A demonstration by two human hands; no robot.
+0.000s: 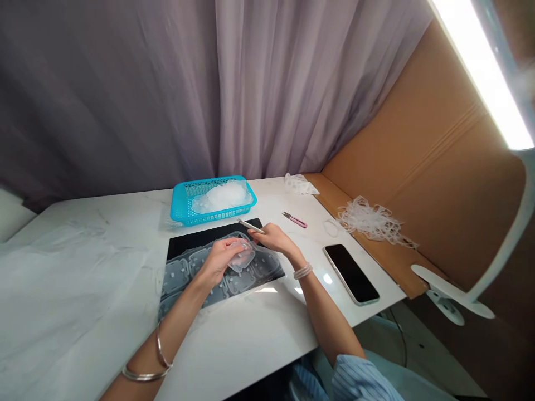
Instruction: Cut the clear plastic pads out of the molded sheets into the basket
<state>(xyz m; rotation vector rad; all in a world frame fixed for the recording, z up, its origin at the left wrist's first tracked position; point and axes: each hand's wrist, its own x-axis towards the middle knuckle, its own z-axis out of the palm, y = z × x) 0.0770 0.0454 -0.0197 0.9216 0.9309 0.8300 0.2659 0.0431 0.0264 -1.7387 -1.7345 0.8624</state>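
Clear plastic piece (243, 257) sits in the left hand (218, 260), right over a black mat (196, 236). The left hand is curled and closed around one side of it, and the fingers lie on top. The other side of the piece sticks out past the fingers. I cannot tell if the piece touches the mat.

The right hand (273, 238) is closed too, but in a small pinch. It holds a slim metal tool (251, 225), and the tip of the tool points away from the person, up and to the left. The two hands are close together, just above the mat.

A clear sheet with rows of round-cornered shapes (217, 278) lies flat on the mat. A blue plastic basket (179, 203) with lots of holes stands past the mat, full of soft clear scraps (219, 196). Pink-handled snips (296, 220) lie on the white table (104, 223) near the right hand. A black phone (351, 274) lies further right. A white tangle of thin strips (370, 220) sits on a brown cardboard edge (376, 259).
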